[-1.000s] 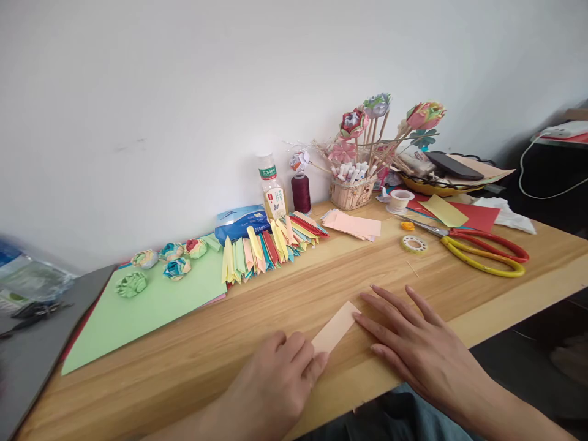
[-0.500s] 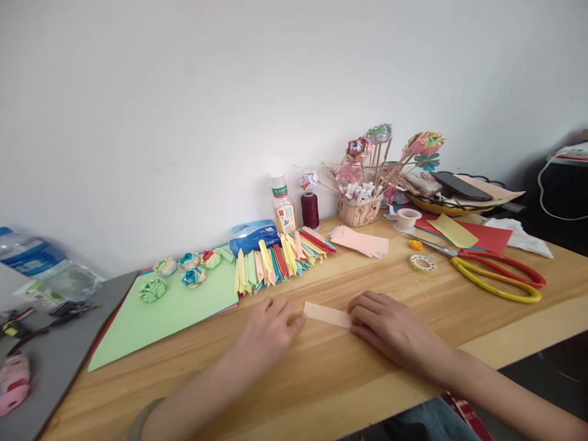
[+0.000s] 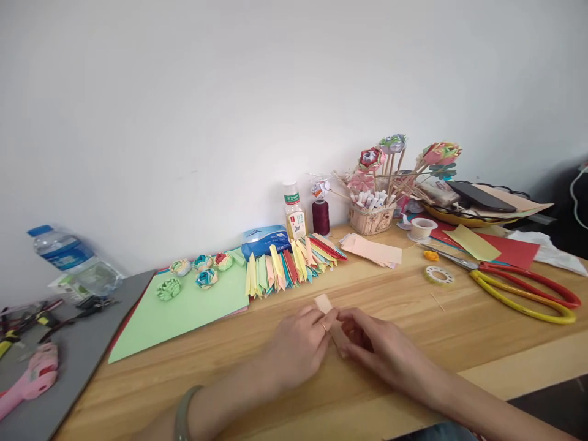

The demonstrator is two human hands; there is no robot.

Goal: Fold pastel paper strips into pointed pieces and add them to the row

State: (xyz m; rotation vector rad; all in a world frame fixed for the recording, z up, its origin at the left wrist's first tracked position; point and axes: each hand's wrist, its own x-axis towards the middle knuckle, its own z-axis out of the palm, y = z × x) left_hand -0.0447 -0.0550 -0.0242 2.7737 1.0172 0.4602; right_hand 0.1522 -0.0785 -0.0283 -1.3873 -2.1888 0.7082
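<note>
A pale peach paper strip (image 3: 339, 337) lies slanted on the wooden table between my hands, its far end showing past my left fingertips. My left hand (image 3: 301, 343), with a ring on one finger, presses its bent fingers on the strip from the left. From the other side, my right hand (image 3: 376, 343) pinches the strip's near part, thumb and fingers curled around its edge. The fingertips of both hands almost meet over the paper. Beyond them stand folded coloured paper pieces (image 3: 285, 269) in a row, and a stack of peach strips (image 3: 372, 250) lies behind my right hand.
Large scissors (image 3: 523, 288), a tape roll (image 3: 439, 275) and a wire spool (image 3: 421, 229) lie to the right. Paper flowers rise from a basket (image 3: 372, 219) by the wall. Green paper (image 3: 184, 318) bears several rosettes; a pink glue gun (image 3: 41, 373) lies far left.
The strip has turned from lying crosswise to pointing away from me. My left hand has moved right onto it, and my hands are now close together. The view has shifted left.
</note>
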